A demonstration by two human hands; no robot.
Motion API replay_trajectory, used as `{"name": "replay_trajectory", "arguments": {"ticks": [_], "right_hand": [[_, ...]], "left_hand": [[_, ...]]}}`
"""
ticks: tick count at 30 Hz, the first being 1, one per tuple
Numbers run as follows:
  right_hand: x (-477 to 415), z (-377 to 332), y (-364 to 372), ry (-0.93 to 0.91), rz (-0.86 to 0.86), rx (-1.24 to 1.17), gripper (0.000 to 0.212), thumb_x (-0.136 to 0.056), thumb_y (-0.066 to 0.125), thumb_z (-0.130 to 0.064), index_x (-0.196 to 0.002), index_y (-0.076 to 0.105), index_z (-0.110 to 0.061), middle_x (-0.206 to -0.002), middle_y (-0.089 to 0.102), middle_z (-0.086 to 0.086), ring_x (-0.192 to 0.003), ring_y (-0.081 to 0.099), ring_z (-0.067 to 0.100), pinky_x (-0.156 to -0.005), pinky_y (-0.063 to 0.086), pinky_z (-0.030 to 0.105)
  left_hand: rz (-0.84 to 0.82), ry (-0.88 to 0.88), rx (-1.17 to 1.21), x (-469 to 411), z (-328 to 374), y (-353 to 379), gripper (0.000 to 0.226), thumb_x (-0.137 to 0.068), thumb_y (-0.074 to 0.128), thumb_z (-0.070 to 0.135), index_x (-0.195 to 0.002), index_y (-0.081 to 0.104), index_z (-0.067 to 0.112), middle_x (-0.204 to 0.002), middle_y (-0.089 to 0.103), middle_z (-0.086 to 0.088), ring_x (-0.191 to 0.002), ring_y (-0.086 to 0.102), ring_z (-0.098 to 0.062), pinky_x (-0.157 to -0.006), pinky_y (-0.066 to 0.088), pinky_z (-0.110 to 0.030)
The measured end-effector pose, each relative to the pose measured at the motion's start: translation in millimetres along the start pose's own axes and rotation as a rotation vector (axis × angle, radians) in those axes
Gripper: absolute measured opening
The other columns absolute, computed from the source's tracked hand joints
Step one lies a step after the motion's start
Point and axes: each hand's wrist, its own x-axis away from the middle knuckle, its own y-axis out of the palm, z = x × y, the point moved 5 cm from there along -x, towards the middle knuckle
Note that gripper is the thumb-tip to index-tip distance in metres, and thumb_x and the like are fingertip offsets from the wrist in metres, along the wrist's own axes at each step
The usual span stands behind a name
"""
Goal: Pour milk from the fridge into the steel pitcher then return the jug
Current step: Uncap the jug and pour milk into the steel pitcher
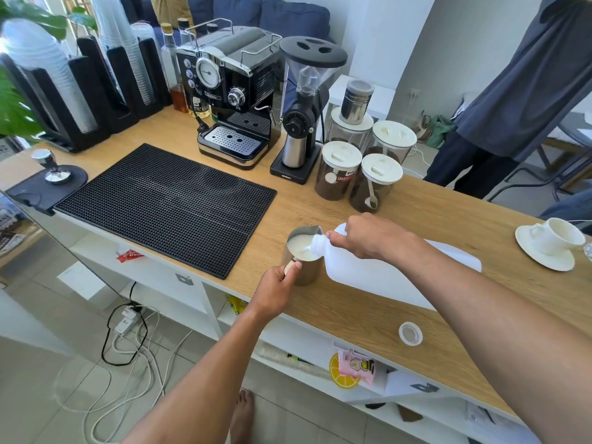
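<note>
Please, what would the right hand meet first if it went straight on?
Probably the steel pitcher, just beyond the neck of the jug that the right hand grips; depth is unclear.

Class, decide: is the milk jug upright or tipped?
Tipped. The milk jug lies slanted, its open neck over the steel pitcher, milk running in.

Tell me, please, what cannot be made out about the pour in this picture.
Milk left in the jug: head view, opaque wall hides it.
Jug's top behind its neck: head view, the right hand covers it.
Most of the steel pitcher handle: head view, inside the left hand.
Print on the coffee jar: head view, too small.
</note>
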Motion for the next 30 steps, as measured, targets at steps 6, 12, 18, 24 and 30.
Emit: {"name": "replay_trajectory", "arguments": {"ticks": [6, 12, 18, 24, 30], "right_hand": [[1.7, 1.1, 0.6, 0.009, 0.001, -0.007, 0.062, -0.094, 0.034, -0.062, -0.061, 0.044, -0.011, -0.062, 0.048, 0.003, -0.051, 0.04, 0.018, -0.048, 0.03, 0.031], [2.2, -1.8, -1.6, -0.003, -0.008, -0.005, 0.062, -0.095, 0.035, -0.06, -0.061, 0.044, -0.01, -0.062, 0.047, 0.004, -0.051, 0.039, 0.019, -0.048, 0.029, 0.031], [5.0, 1.5, -0.7, -0.004, 0.008, -0.028, 0.061, -0.095, 0.035, -0.061, -0.059, 0.04, -0.012, -0.059, 0.043, 0.003, -0.049, 0.036, 0.019, -0.047, 0.027, 0.032], [4.6, 8.6, 6.9, 0.022, 0.044, -0.106, 0.062, -0.094, 0.036, -0.063, -0.059, 0.041, -0.012, -0.057, 0.041, 0.002, -0.048, 0.035, 0.018, -0.048, 0.027, 0.033], [4.6, 17.8, 17.1, 0.085, 0.081, -0.168, 0.065, -0.091, 0.036, -0.066, -0.056, 0.041, -0.012, -0.055, 0.039, 0.001, -0.048, 0.035, 0.018, -0.048, 0.026, 0.032]], "left_hand": [[0.006, -0.007, -0.01, 0.3, -0.7, -0.2, 0.047, -0.103, 0.047, 0.044, -0.066, 0.033, 0.02, -0.054, 0.027, 0.007, -0.046, 0.019, -0.008, -0.047, 0.018, -0.025], [0.008, -0.007, -0.019, 0.5, 0.1, -0.6, 0.047, -0.103, 0.047, 0.044, -0.065, 0.033, 0.02, -0.055, 0.028, 0.005, -0.047, 0.02, -0.008, -0.047, 0.018, -0.026], [0.01, -0.009, -0.015, 1.3, 1.3, -0.6, 0.05, -0.104, 0.047, 0.042, -0.061, 0.028, 0.025, -0.051, 0.026, 0.01, -0.045, 0.018, -0.006, -0.044, 0.017, -0.022], [0.023, -0.002, -0.015, 0.7, 1.9, 0.1, 0.051, -0.104, 0.047, 0.04, -0.06, 0.028, 0.025, -0.049, 0.026, 0.013, -0.043, 0.018, -0.006, -0.043, 0.017, -0.02], [0.018, 0.0, -0.007, 0.7, 0.4, 1.3, 0.051, -0.104, 0.047, 0.041, -0.059, 0.027, 0.026, -0.048, 0.025, 0.015, -0.042, 0.017, -0.004, -0.042, 0.017, -0.019]]}}
